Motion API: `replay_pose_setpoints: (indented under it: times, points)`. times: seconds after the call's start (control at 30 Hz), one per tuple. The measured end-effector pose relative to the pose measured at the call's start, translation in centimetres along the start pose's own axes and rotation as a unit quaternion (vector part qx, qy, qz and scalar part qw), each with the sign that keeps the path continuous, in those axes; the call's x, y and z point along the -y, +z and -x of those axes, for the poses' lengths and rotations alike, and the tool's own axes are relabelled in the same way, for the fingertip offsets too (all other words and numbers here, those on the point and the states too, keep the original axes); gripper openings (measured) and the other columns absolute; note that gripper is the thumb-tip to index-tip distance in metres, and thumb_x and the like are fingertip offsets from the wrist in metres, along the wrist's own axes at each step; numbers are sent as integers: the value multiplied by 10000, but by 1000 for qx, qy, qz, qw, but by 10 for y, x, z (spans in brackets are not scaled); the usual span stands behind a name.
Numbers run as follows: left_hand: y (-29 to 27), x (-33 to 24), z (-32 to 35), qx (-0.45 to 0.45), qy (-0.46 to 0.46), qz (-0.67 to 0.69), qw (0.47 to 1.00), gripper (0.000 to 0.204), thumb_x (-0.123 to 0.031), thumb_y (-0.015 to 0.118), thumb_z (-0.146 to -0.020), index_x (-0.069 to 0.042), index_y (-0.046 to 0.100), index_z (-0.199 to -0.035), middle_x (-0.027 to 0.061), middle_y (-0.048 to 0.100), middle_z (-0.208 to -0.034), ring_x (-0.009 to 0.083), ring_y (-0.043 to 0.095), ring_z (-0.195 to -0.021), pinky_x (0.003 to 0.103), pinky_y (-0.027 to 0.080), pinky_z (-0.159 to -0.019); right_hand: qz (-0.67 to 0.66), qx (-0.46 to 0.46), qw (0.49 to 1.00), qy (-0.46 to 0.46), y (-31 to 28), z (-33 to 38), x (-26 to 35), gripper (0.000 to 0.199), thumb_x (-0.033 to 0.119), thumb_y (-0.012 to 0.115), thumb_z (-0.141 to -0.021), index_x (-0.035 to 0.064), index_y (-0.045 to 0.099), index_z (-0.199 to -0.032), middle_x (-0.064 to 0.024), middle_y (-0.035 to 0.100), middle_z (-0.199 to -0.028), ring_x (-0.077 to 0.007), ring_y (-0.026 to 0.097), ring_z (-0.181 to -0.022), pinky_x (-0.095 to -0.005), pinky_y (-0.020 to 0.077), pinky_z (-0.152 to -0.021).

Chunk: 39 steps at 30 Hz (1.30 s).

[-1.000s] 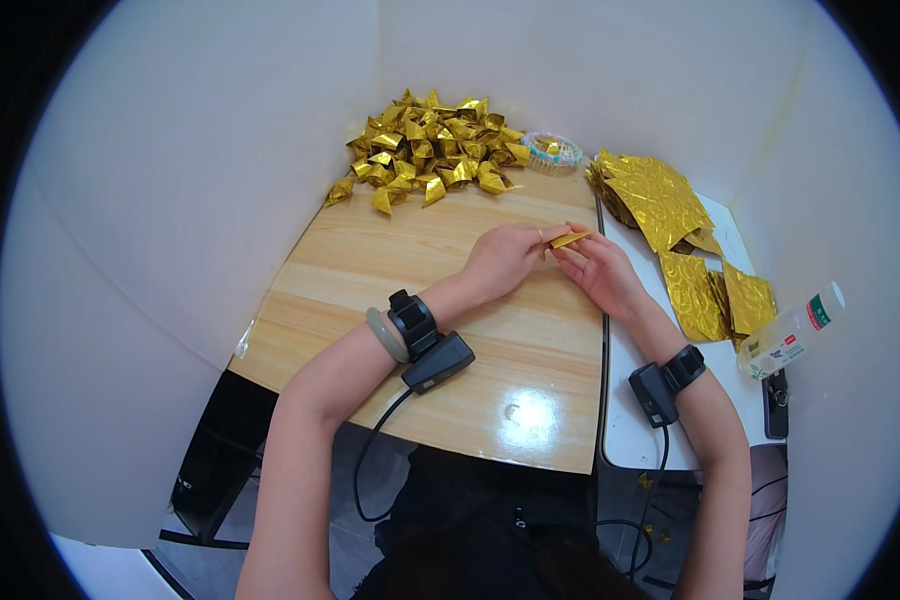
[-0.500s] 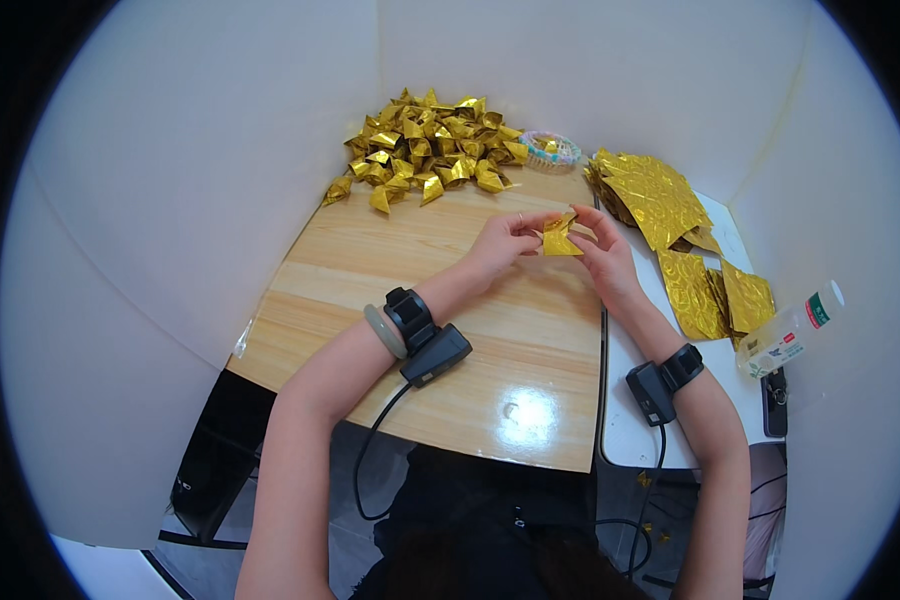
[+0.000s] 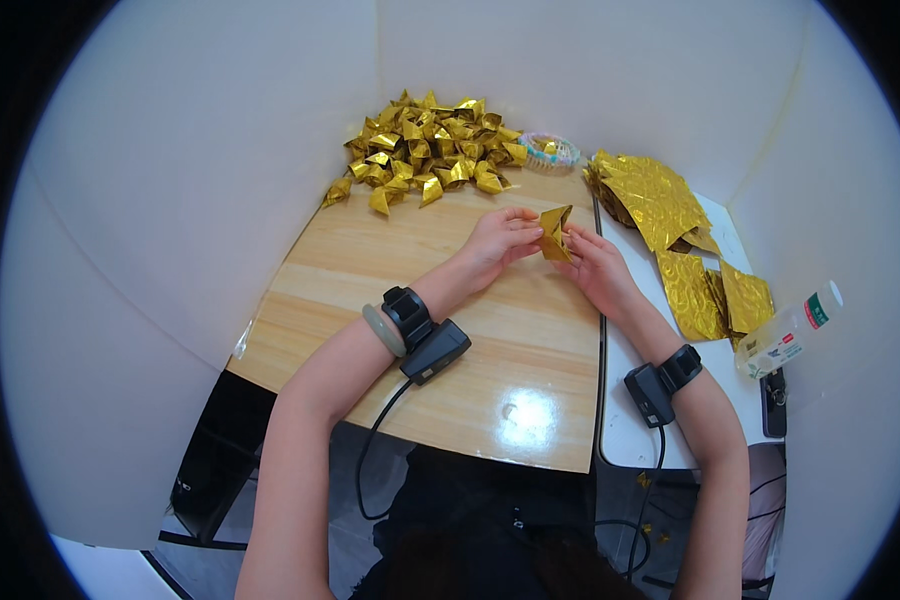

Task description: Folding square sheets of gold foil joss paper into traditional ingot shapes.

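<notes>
Both my hands hold one small folded piece of gold foil paper [image 3: 554,232] just above the wooden table [image 3: 390,300]. My left hand [image 3: 500,240] pinches its left side with the fingertips. My right hand [image 3: 595,268] grips it from the right and below. The piece stands upright with a pointed top. Each wrist carries a black device with a cable.
A heap of folded gold paper pieces [image 3: 425,150] lies at the table's far edge. A small round woven dish [image 3: 550,150] sits beside it. Flat gold foil sheets [image 3: 660,200] are stacked on a white surface at right, near a plastic bottle [image 3: 785,335]. White walls enclose the table.
The gold piece was low and flat between my fingers a second ago. It now stands upright and looks larger, lifted slightly off the table, and both hands have shifted a little around it.
</notes>
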State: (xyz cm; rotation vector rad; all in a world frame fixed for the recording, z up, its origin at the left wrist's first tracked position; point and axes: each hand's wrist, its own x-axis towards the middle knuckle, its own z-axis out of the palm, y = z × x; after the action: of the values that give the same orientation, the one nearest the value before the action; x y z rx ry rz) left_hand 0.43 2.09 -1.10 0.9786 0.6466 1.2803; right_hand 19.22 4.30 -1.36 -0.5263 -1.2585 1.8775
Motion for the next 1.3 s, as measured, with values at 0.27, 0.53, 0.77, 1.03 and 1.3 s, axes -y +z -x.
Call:
replay_pose_setpoints:
  times: [0.27, 0.53, 0.77, 1.03, 1.3]
  points:
    - [-3, 2, -1, 37, 2, -27, 999, 255, -78, 578, -812, -39, 490, -1048, 51, 580, -959, 122, 559, -894, 249, 452, -807, -32, 54, 997, 37, 3, 1, 3, 290, 185, 448, -897, 40, 453, -1148, -42, 552, -1043, -122, 520, -970, -261, 419, -834]
    - [4, 1, 3, 72, -21, -17, 997, 244, -106, 578, -820, -53, 503, -1046, 31, 561, -1001, 110, 540, -935, 251, 432, -838, -106, 96, 988, 63, -1, -1, -1, 229, 204, 465, -892, 63, 509, -1068, -21, 558, -984, -113, 511, -899, -247, 419, -778]
    - [6, 0, 4, 90, -30, -28, 995, 264, -112, 572, -824, -54, 484, -1066, 32, 556, -1008, 108, 533, -946, 249, 429, -838, -116, 121, 982, 87, -7, -1, -1, 241, 226, 454, -894, 77, 507, -1076, -3, 573, -960, -93, 520, -878, -237, 414, -733]
    - [8, -2, 4, 88, -44, -15, 995, 213, -175, 541, -854, -91, 489, -1043, 14, 561, -950, 104, 531, -900, 271, 437, -781, -61, 91, 991, 81, 0, 3, 5, 212, 223, 461, -894, 78, 536, -1028, 22, 574, -887, -70, 523, -779, -197, 403, -617]
    - [7, -2, 5, 63, -27, -25, 997, 223, -207, 568, -841, -93, 484, -1013, 24, 553, -953, 106, 537, -886, 263, 449, -761, -80, 76, 991, 73, 2, 3, 5, 256, 214, 434, -902, 56, 503, -1091, 2, 565, -929, -80, 537, -787, -195, 438, -615]
